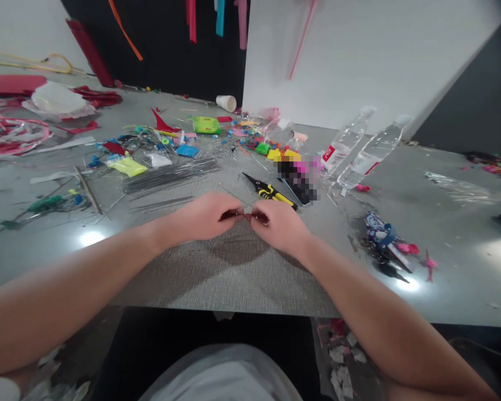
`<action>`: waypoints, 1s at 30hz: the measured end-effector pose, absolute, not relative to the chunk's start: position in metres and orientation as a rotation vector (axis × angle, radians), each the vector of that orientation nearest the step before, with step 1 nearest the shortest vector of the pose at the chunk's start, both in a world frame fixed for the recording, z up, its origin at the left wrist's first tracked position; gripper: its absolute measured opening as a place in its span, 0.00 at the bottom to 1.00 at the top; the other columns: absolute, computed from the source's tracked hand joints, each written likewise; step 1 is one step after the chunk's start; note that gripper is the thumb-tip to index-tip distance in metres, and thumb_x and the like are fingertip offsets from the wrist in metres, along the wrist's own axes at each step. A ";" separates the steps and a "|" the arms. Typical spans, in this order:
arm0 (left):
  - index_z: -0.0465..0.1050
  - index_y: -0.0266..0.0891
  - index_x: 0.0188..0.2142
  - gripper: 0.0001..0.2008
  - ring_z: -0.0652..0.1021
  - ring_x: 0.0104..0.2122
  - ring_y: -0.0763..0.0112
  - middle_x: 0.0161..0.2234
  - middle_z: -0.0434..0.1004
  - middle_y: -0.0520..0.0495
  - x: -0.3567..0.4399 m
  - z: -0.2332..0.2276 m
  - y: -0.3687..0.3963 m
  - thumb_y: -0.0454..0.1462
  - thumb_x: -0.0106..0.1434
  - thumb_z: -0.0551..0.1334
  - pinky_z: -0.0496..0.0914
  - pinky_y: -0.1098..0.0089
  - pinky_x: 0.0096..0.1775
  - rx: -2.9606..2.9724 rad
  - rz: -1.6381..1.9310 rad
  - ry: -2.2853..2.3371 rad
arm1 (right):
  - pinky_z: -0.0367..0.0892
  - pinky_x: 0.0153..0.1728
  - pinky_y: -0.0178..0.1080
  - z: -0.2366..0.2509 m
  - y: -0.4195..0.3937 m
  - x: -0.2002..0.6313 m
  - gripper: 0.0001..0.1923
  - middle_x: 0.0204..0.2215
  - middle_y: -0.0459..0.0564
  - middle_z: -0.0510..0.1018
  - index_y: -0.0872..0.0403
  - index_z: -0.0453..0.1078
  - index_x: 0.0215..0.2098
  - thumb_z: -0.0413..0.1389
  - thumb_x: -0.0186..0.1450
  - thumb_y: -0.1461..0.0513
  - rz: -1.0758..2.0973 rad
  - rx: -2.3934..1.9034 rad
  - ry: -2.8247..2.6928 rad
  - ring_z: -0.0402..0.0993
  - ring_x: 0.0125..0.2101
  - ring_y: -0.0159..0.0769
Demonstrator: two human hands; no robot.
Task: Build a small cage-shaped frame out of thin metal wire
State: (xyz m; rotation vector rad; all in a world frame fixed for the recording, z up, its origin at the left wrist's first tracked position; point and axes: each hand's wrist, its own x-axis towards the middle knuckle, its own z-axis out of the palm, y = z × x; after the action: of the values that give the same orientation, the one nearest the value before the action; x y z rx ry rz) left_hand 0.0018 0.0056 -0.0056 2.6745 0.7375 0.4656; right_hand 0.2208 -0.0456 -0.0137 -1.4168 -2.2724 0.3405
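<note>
Two hands, left (206,217) and right (275,223), meet over the worktop (242,273). Two clear plastic bottles (361,147) lie there, with one paper cup (226,102), one yellow-handled pliers (269,191) and one bundle of thin wires (171,174).

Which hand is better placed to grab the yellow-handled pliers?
Right, probably. The right hand sits just below the pliers; the left hand is farther off. Both hands pinch something small.

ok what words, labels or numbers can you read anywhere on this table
None can be read.
Bottle with red label: white marks on the label, too small and blurred to read.
Second bottle: red on its label, no legible text.
Patch beside the yellow-handled pliers: pixelated, unreadable.
Green packet: no legible print.
Paper cup: no text shows.
</note>
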 end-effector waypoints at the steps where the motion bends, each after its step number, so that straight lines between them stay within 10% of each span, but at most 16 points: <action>1: 0.78 0.40 0.37 0.10 0.75 0.31 0.69 0.31 0.80 0.49 0.002 -0.006 0.005 0.37 0.69 0.58 0.63 0.68 0.34 2.658 0.455 0.735 | 0.56 0.32 0.38 -0.014 -0.046 0.221 0.07 0.28 0.47 0.74 0.52 0.67 0.29 0.55 0.67 0.63 0.335 -1.416 -2.291 0.67 0.30 0.35; 30: 0.80 0.41 0.43 0.12 0.78 0.32 0.69 0.33 0.83 0.47 -0.002 -0.010 0.016 0.40 0.69 0.58 0.66 0.69 0.35 2.611 0.467 0.833 | 0.62 0.36 0.40 -0.020 -0.034 0.235 0.05 0.31 0.49 0.78 0.53 0.72 0.35 0.58 0.69 0.60 0.304 -1.475 -2.091 0.71 0.33 0.37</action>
State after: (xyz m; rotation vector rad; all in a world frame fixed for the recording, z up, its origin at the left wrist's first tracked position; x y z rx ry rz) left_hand -0.0023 0.0161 -0.0101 2.6110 0.8329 0.4669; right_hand 0.2350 -0.0336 -0.0204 -1.4755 -2.0909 0.3041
